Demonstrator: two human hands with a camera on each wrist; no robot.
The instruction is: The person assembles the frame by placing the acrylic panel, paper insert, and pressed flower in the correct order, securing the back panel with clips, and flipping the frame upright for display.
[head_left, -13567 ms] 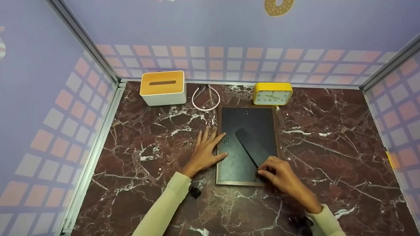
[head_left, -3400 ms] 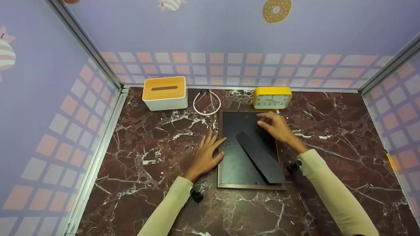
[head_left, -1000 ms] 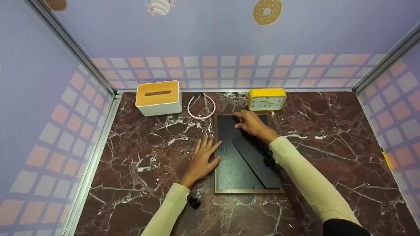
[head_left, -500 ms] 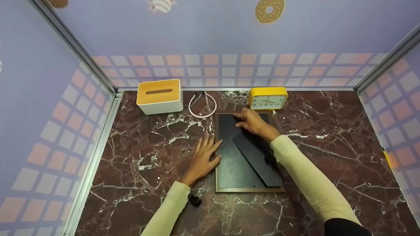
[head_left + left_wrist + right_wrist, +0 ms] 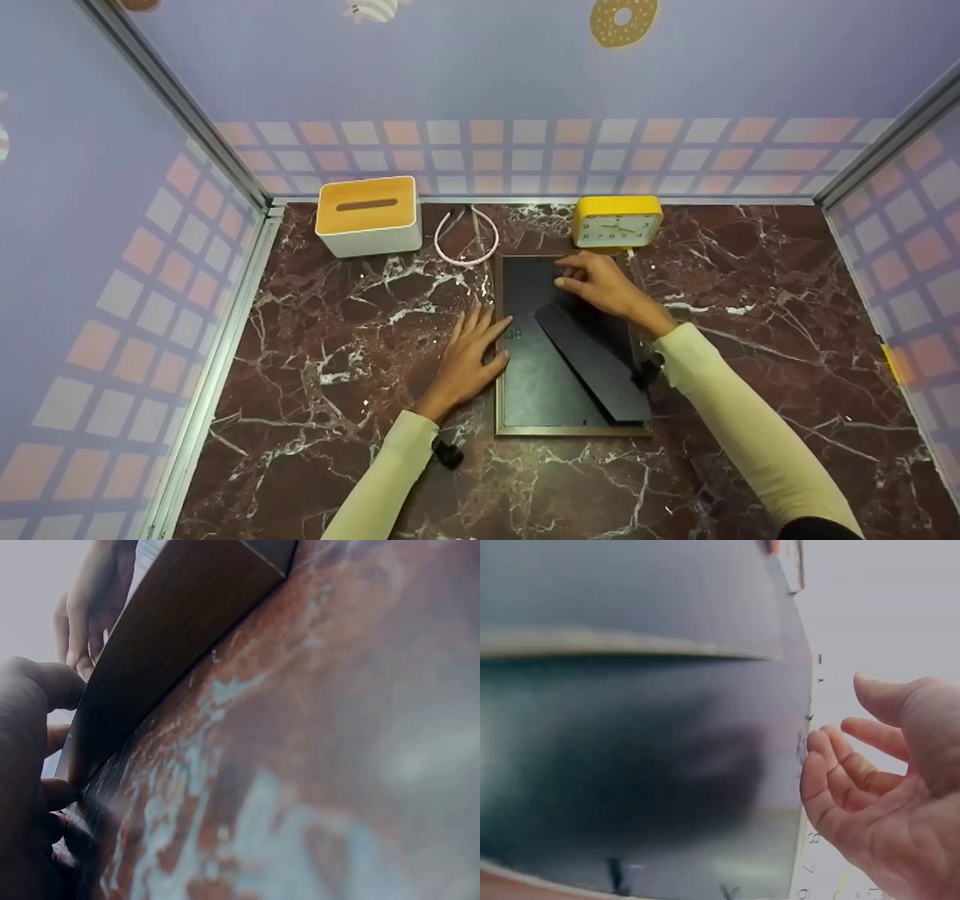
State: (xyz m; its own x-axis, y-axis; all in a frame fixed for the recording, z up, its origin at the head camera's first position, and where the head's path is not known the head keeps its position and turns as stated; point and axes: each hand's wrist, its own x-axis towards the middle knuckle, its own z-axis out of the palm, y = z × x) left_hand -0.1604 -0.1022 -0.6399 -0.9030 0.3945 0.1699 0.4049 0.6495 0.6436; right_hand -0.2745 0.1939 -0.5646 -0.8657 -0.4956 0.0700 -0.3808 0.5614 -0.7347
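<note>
A picture frame (image 5: 525, 397) lies face down, its black back up inside a thin brownish rim. Its black stand leg (image 5: 596, 367) slants across the back towards the near right corner. My left hand (image 5: 465, 364) rests flat beside the left edge, thumb and index finger touching the rim; in the left wrist view its fingers meet the frame's brown side (image 5: 165, 637). Over the far end of the back is my right hand (image 5: 604, 289), fingers loosely bent and holding nothing. The right wrist view shows that hand (image 5: 885, 802) close to the far edge, near small dark tabs (image 5: 617, 876).
Behind the frame stands a yellow clock (image 5: 617, 222). A white tissue box (image 5: 369, 217) with a wood-coloured lid is at the back left, and a pale headband (image 5: 466, 262) lies between them. Patterned walls enclose the marble-look tabletop (image 5: 750, 390).
Earlier my right hand held the stand leg's near end, then moved to the far edge. In the last half second its fingers have drawn back slightly right. The left hand stays put.
</note>
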